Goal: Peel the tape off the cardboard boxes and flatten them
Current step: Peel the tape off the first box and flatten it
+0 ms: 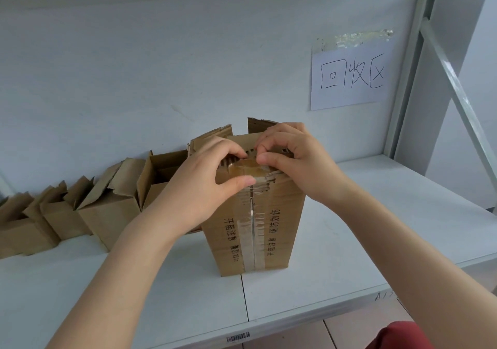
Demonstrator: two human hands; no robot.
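From my seat I see one tall cardboard box (282,227) standing upright on the white shelf (376,227), near its front edge and about the middle of my view. A strip of clear tape (252,241) runs down the seam of the face turned toward me, between two columns of printed characters, and wraps under the bottom edge. My left hand (204,184) grips the top of the box: its fingers curl over the upper rim and the thumb presses flat on the front face just beside the seam. My right hand (295,160) is closed at the same top edge, thumb and forefinger pinching the brownish end of the tape where it folds over the rim; the other fingers are curled behind. The two hands almost touch at the fingertips. The top flaps of the box stand up behind the hands. To the left, partly behind my left forearm, a row of open boxes (107,214) sits along the back wall of the shelf, flaps raised and ragged, each touching or overlapping the next. A paper sign (349,77) with handwritten characters is taped to the back panel, up and to the right. A barcode label (238,337) is stuck on the shelf's front lip, and a bit of red cloth (398,335) shows at the lower right.
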